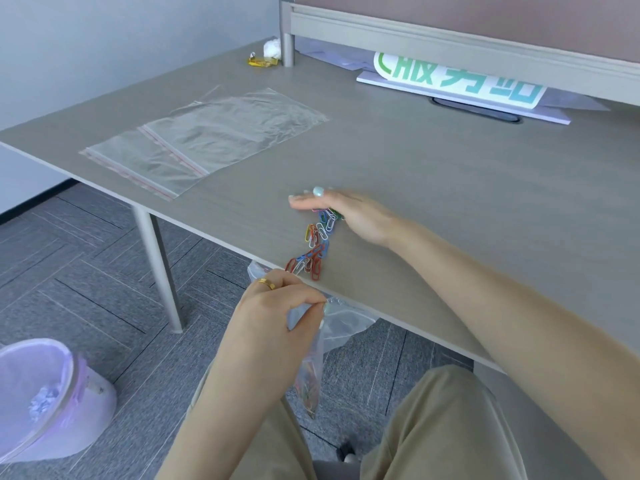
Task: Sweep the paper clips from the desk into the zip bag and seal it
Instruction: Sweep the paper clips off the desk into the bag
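1. The paper clips [317,244] are seen as a loose trail of red, blue, yellow, green and white wire loops, strung from under the right hand [349,216] down to the near edge of the desk [433,174].
2. The right hand is laid on edge on the desk with fingers straight and together, touching the far end of the trail.
3. The zip bag [318,344] is pinched at its mouth by the left hand [277,306], just below the desk edge; clear plastic hangs down, and coloured clips are visible at its bottom.
4. Two more clear zip bags [204,136] with red seal lines are laid flat, overlapping, on the left part of the desk.
5. A printed sign [460,81] lies at the back, under a partition rail.
6. A lilac bin [52,393] stands on the grey carpet at the lower left, well apart from the hands.
7. Bare desk is left between the trail and the flat bags.
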The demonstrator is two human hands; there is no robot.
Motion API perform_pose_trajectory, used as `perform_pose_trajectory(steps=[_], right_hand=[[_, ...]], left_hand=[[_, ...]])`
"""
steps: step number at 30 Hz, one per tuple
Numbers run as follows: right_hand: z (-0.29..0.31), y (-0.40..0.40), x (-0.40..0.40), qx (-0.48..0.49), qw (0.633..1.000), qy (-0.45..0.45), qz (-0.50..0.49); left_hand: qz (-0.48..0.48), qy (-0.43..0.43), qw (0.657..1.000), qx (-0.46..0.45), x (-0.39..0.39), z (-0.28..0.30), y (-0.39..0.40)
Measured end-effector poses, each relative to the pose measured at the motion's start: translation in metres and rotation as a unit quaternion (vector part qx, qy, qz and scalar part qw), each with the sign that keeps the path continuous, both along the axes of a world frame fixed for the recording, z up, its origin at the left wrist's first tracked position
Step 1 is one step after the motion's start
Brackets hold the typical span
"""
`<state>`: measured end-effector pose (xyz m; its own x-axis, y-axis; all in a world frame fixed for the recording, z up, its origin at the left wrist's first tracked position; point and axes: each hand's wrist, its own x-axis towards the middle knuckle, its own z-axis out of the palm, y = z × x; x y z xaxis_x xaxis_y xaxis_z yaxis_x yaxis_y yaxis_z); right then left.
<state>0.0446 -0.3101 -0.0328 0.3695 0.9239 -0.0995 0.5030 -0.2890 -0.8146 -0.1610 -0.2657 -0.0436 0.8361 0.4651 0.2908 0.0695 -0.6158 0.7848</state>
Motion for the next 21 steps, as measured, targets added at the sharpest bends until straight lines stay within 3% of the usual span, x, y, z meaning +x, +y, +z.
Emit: perform_pose_trajectory(steps=[5,10,17,21], right_hand=[[-0.003,-0.006,-0.019,0.006,0.996,-0.022,0.088],[-0.002,-0.019,-0.036,0.004,0.993,-0.024,0.112],[-0.006,-0.041,-0.055,0.024,0.994,-0.009,0.105],[-0.006,-0.055,-0.057,0.089,0.996,-0.005,0.015]], left_hand=[[0.003,0.009,1.0,0.011,-0.001,0.001,0.001],[0.002,0.014,1.0,0.02,-0.001,0.0,0.0],[-0.005,0.005,1.0,0.0,-0.002,0.0,-0.004],[-0.002,0.008,1.0,0.02,-0.004,-0.001,-0.006]])
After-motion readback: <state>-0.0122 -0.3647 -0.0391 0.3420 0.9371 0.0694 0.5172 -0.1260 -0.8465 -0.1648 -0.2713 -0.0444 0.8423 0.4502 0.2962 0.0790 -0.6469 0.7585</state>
